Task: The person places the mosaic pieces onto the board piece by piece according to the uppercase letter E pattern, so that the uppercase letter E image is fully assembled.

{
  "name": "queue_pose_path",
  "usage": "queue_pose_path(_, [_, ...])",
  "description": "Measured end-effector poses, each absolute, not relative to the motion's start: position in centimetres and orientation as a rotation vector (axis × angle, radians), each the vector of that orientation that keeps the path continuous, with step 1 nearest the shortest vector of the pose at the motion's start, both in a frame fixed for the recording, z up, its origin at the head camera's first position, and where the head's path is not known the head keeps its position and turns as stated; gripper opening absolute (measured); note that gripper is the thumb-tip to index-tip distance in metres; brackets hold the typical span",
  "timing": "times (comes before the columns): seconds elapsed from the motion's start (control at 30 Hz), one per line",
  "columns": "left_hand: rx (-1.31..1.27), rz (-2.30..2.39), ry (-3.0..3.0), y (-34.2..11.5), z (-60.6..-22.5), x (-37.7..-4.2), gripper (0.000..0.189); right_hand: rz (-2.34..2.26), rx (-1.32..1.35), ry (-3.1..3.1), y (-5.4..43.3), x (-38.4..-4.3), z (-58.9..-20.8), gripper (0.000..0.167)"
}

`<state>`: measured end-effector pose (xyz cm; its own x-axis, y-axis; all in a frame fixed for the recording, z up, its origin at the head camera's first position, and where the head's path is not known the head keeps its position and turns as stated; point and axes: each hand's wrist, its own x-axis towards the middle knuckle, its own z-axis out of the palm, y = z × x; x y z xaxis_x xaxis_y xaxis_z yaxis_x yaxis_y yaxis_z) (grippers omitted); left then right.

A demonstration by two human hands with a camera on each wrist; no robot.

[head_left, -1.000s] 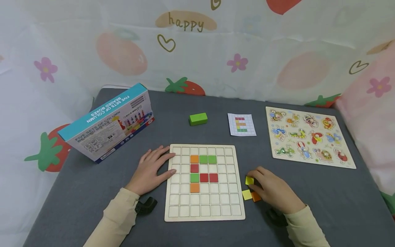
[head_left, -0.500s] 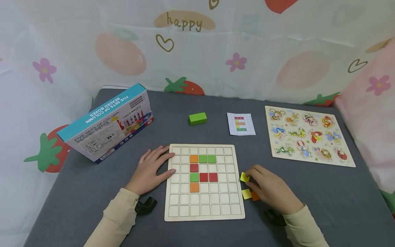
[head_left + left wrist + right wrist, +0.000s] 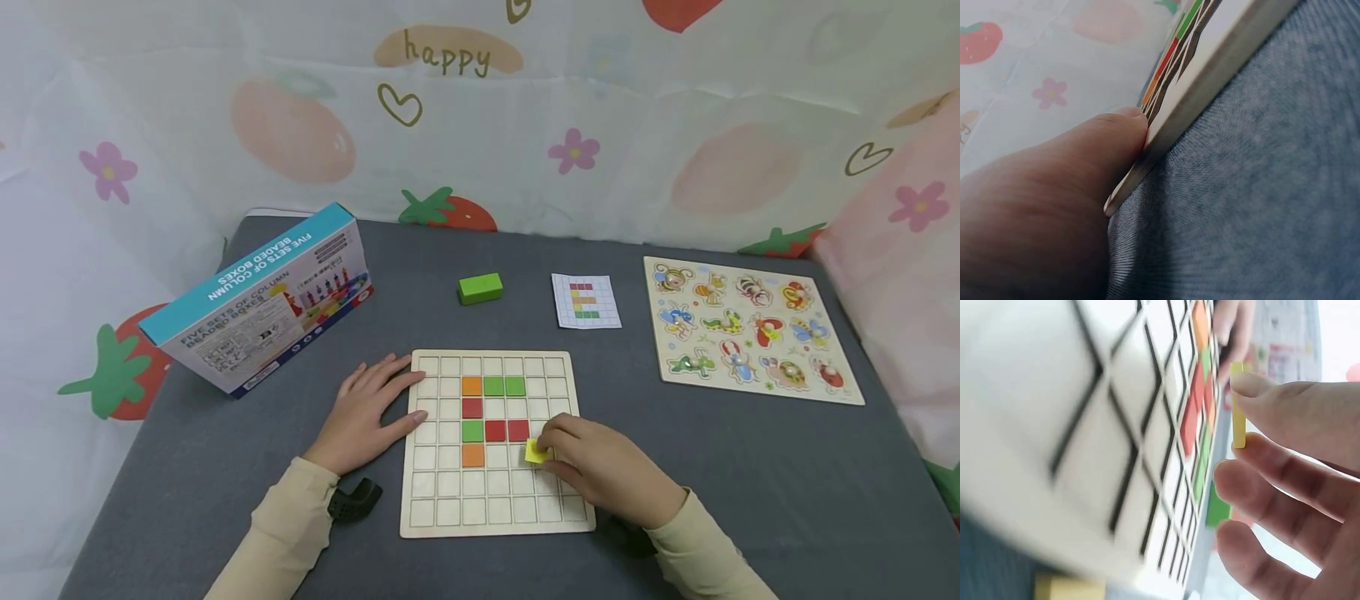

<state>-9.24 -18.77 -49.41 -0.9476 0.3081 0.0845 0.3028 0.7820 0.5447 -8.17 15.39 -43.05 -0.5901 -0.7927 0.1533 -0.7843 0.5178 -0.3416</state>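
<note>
A pale wooden grid board (image 3: 450, 510) lies on the table, several squares filled with orange, green and red tiles. My left hand (image 3: 362, 419) rests at its left side, fingers spread and relaxed; in the left wrist view the thumb (image 3: 1116, 134) touches the board's edge. Above the board's right half, my right hand (image 3: 603, 468) pinches a yellow square tile (image 3: 535, 452) just below the right-hand red tile (image 3: 518, 430). The right wrist view shows that yellow tile (image 3: 1239, 419) on edge between thumb and a finger, apart from the board.
Beyond the board are a green block (image 3: 480, 288), a small pattern card (image 3: 587, 302) and an insect picture board (image 3: 750, 333). A blue-topped box (image 3: 270, 304) stands at the left. Another yellow tile (image 3: 1071, 589) lies beside the board in the right wrist view.
My right hand has picked up the yellow tile from the table right of the board and carried it left over the grid. The left hand has not moved.
</note>
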Motion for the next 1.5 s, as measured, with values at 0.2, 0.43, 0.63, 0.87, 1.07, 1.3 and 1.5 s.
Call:
queue_pose_path(0.2, [0.511,0.889,2.97,-18.8,-49.6,-9.3,0.06,-0.632,-1.51,2.604,13.2,-7.2,-43.6,0.02])
queue_pose_path(0.43, [0.505,0.89,2.964,-18.8,-49.5,-9.3,0.06,-0.566,-1.511,2.54,11.1,-6.6,-44.0,0.021])
queue_pose_path(0.63, [0.5,0.882,2.964,-18.7,-49.5,-9.3,0.06,-0.482,-1.53,2.578,10.3,-6.6,-44.0,0.02])
queue_pose_path(0.87, [0.495,0.876,2.962,-18.7,-49.3,-9.2,0.06,-0.429,-1.548,2.588,9.8,-6.6,-44.2,0.019])
queue_pose_path(1.07, [0.49,0.876,2.964,-18.7,-49.4,-9.2,0.059,-0.417,-1.583,2.581,9.4,-6.5,-44.3,0.02])
queue_pose_path(1.3, [0.498,0.883,2.96,-18.7,-49.4,-9.2,0.059,-0.372,-1.62,2.585,8.9,-6.5,-44.4,0.022])
queue_pose_path(1.5, [0.504,0.9,2.951,-18.7,-49.2,-9.2,0.059,-0.332,-1.636,2.584,8.7,-6.6,-44.5,0.022])
